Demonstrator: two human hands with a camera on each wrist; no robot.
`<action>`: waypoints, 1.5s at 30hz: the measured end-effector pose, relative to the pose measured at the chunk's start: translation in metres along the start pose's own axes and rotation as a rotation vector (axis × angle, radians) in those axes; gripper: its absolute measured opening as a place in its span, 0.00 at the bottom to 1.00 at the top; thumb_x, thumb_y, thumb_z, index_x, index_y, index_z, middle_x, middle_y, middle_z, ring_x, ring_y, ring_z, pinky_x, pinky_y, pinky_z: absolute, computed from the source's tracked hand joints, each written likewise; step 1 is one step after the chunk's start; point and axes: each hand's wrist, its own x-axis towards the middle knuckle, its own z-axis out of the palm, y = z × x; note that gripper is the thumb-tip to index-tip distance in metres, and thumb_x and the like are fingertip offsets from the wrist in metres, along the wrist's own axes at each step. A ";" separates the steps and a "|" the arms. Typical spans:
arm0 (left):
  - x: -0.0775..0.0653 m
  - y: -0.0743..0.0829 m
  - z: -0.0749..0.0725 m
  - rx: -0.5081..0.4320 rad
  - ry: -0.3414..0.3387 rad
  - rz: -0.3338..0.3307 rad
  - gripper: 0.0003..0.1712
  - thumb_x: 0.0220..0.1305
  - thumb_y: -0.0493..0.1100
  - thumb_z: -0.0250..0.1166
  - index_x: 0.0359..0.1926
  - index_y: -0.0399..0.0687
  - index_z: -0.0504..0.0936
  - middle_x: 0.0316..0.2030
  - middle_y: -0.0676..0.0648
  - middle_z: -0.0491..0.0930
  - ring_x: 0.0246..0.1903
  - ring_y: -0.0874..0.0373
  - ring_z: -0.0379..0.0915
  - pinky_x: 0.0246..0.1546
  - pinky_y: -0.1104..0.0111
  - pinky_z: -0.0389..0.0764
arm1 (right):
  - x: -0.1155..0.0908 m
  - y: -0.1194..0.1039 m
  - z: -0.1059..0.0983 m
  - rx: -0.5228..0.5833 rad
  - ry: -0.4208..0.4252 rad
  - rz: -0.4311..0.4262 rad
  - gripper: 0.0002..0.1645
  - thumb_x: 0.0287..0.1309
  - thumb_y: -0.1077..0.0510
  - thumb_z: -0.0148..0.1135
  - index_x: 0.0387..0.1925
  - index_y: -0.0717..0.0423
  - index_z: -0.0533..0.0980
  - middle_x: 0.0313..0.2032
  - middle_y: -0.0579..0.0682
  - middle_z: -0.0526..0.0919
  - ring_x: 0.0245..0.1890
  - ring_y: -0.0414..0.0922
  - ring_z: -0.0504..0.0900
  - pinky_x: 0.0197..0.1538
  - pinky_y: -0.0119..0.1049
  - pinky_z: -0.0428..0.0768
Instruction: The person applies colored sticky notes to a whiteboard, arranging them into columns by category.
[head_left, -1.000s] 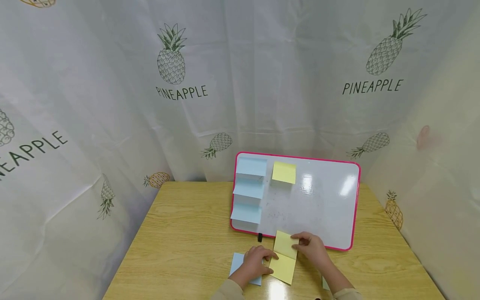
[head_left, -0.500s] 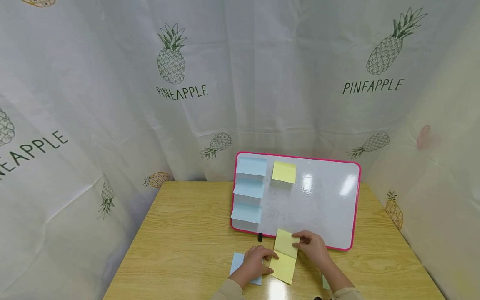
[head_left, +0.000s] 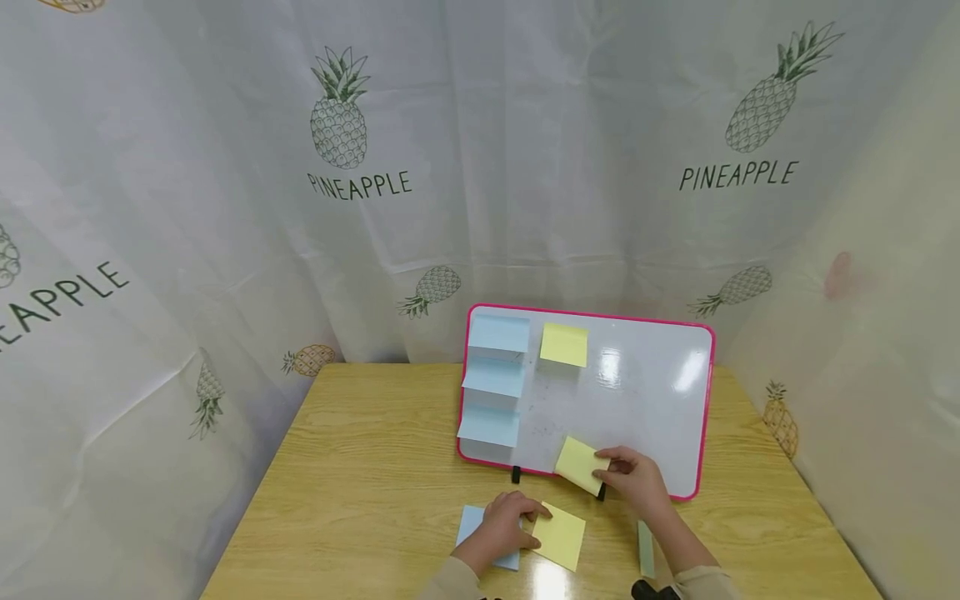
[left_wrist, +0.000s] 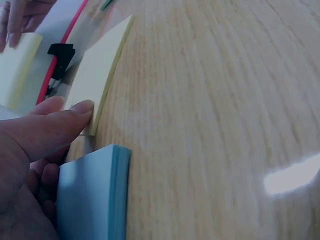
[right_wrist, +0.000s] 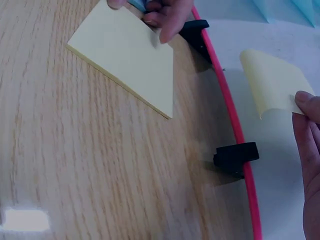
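the yellow notes (head_left: 581, 464) and blue notes (head_left: 492, 379) look like matt paper. the whiteboard (head_left: 652, 408) has a smooth, glossy face, the worktop (head_left: 360, 500) shiny wood grain, and the curtain (head_left: 540, 167) looks creased.

From white board's (head_left: 637, 400) centre: yellow on pad (head_left: 561, 540) and held note (head_left: 578, 463), six o'clock; blue on notes (head_left: 492, 378), nine; pineapple print on curtain (head_left: 525, 167), twelve.
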 end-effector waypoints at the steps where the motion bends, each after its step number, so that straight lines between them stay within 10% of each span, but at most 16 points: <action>1: 0.001 -0.001 -0.001 -0.014 -0.009 0.004 0.25 0.42 0.40 0.81 0.44 0.64 0.87 0.29 0.65 0.70 0.34 0.69 0.63 0.41 0.62 0.67 | 0.000 -0.001 0.000 0.014 0.000 -0.004 0.17 0.49 0.67 0.73 0.43 0.63 0.82 0.30 0.53 0.77 0.30 0.43 0.77 0.35 0.39 0.82; 13: 0.018 0.032 -0.041 -0.457 0.065 -0.007 0.21 0.52 0.31 0.73 0.49 0.44 0.83 0.33 0.50 0.78 0.30 0.66 0.70 0.31 0.71 0.74 | 0.006 -0.029 -0.008 -0.080 0.048 -0.104 0.11 0.53 0.60 0.72 0.40 0.57 0.84 0.36 0.51 0.82 0.34 0.43 0.80 0.36 0.33 0.80; 33: 0.056 0.078 -0.100 -0.538 0.235 -0.020 0.26 0.60 0.42 0.71 0.60 0.52 0.77 0.35 0.53 0.83 0.34 0.60 0.78 0.36 0.68 0.79 | 0.017 -0.066 0.010 0.363 0.138 -0.239 0.17 0.47 0.78 0.68 0.40 0.76 0.73 0.34 0.52 0.85 0.35 0.40 0.85 0.41 0.35 0.82; 45: 0.082 0.088 -0.120 -0.552 0.380 -0.077 0.15 0.59 0.43 0.71 0.47 0.48 0.84 0.33 0.53 0.81 0.31 0.62 0.79 0.32 0.65 0.80 | 0.030 -0.069 0.025 0.510 0.161 -0.227 0.22 0.46 0.73 0.72 0.43 0.75 0.73 0.37 0.51 0.85 0.42 0.42 0.84 0.46 0.36 0.81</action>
